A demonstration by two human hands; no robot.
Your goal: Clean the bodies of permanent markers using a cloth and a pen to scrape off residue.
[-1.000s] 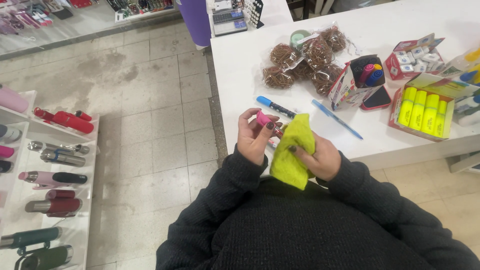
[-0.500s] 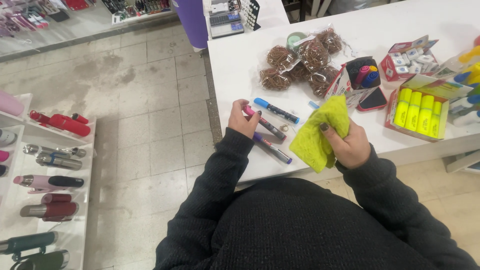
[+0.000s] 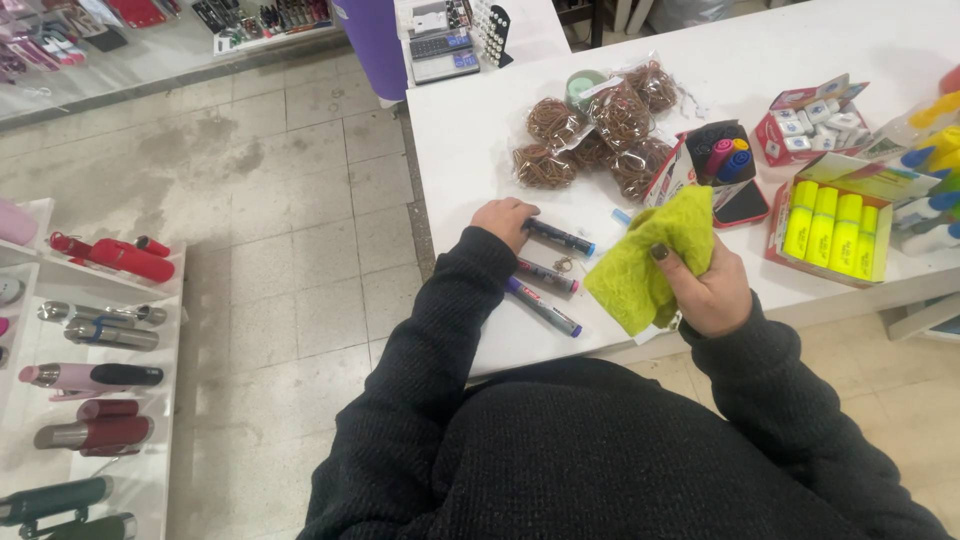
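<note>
While I look down over the dark sweater, I see my left hand (image 3: 506,218) lying on the white table (image 3: 480,130), its fingers curled over the end of a dark blue marker (image 3: 560,238) with a light blue cap. I cannot tell whether those fingers truly grip the marker or only rest on it. Two more markers (image 3: 543,290) lie just beside it toward me, both dark with purple ends, roughly parallel and near the table's front edge. A small metal ring (image 3: 563,265) sits between them.

My right hand (image 3: 708,283) is clenched around a yellow-green cloth (image 3: 650,260), bunched up and raised a little over the table edge, with the thumb pressed across the fabric.

Beyond the hands, clear bags of brown rubber bands (image 3: 595,125) are heaped mid-table. To their right stands a box of coloured markers (image 3: 722,160), then an open carton of yellow highlighters (image 3: 832,222) standing in a row. A red box of small erasers (image 3: 812,125) lies farther back.

On my left, past the tiled floor (image 3: 250,250), a white shelf (image 3: 160,400) holds red, pink and green bottles lying on their sides.
</note>
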